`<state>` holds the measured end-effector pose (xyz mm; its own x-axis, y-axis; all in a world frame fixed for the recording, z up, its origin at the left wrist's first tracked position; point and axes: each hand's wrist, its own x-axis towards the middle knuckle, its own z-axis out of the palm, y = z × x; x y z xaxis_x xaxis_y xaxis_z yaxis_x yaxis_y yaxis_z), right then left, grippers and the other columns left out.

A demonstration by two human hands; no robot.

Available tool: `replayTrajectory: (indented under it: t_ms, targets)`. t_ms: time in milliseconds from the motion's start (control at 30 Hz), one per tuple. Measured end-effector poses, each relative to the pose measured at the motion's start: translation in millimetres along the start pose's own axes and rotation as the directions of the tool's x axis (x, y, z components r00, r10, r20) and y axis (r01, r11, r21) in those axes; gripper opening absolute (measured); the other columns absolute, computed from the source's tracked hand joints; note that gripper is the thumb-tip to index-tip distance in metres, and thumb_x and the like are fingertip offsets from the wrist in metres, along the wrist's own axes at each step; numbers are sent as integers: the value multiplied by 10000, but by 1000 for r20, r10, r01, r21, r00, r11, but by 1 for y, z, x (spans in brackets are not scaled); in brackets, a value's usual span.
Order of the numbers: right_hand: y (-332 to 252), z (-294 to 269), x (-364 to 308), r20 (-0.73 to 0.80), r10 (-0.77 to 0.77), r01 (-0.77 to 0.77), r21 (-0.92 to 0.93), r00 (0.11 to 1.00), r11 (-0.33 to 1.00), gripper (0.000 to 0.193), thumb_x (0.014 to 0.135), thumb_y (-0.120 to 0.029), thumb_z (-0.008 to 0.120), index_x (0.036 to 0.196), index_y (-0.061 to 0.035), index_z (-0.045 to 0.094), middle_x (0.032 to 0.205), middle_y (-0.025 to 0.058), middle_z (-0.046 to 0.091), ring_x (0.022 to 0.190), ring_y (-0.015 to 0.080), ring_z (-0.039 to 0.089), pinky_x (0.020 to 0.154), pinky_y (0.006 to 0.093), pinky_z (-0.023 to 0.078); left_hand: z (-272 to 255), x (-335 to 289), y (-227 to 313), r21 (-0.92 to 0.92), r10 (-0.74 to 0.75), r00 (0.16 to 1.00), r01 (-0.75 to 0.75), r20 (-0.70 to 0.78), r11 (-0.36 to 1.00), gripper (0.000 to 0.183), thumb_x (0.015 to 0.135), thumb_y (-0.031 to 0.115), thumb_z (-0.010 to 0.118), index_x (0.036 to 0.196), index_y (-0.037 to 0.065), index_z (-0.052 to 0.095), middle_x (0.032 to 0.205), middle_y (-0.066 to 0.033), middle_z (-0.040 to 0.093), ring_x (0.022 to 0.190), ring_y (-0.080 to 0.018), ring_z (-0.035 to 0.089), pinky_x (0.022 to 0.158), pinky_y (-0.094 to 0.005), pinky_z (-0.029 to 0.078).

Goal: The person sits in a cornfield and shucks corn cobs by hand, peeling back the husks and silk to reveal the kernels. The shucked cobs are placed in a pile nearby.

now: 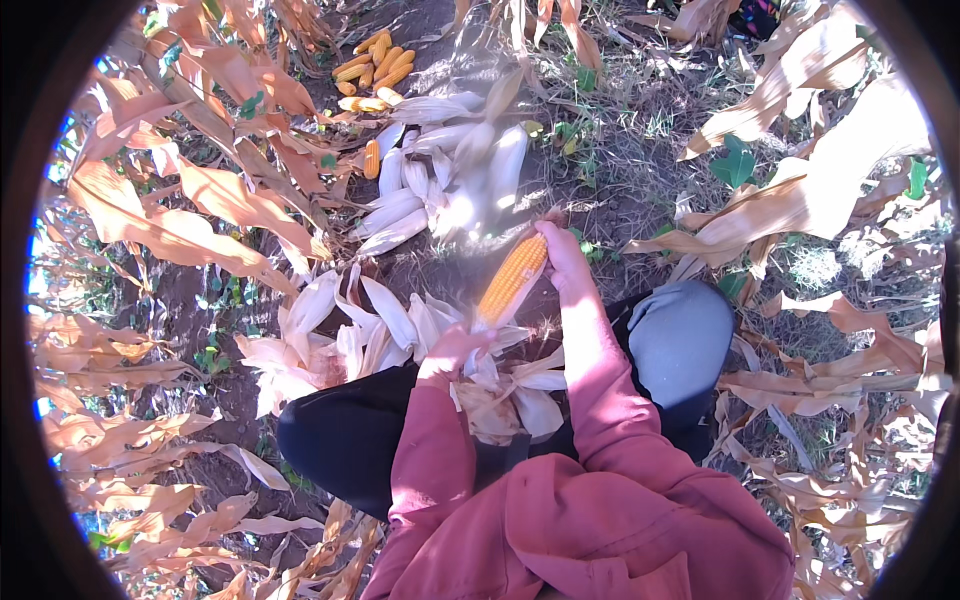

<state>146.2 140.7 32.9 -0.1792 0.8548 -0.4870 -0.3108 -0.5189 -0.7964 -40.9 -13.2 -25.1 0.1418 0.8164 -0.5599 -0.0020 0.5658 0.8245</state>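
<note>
A yellow ear of corn (512,280) is held slantwise in front of me, its upper end pointing away and to the right. Much of its kernel face is bare, while pale husk lies along its right side. My right hand (563,254) is closed round the upper end, where brown silk sticks out. At the lower end my left hand (450,352) is closed on the ear's base and husk; its fingertips are partly hidden. Loose peeled husks (385,315) lie just beyond and beside my left hand.
Ahead lies a pile of unpeeled ears in pale husks (440,170). Beyond it is a heap of bare yellow cobs (372,68), with a single cob (372,159) nearer. Dry corn stalks and leaves (190,210) crowd both sides. My bent knees (680,340) flank the husks.
</note>
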Motion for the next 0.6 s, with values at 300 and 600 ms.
replayTrajectory:
  t_ms: [300,600]
  targets:
    - [42,9,20,176,130,-205,524,976,827,275,907,-250,486,1010,-8,565,937,144,627,849,261,616,748,416,508,22,1,-6,-367,82,995,-56,56,929,288,784,210,685,935,0,559,598,16,479,501,-67,402,498,-214,335]
    - [128,-11,27,-201,-151,-65,-781,968,622,405,855,-325,510,890,58,636,860,243,632,813,376,620,759,411,470,17,-4,38,-578,325,887,-460,-326,674,233,851,267,613,897,54,528,594,16,421,504,-84,406,437,-227,347]
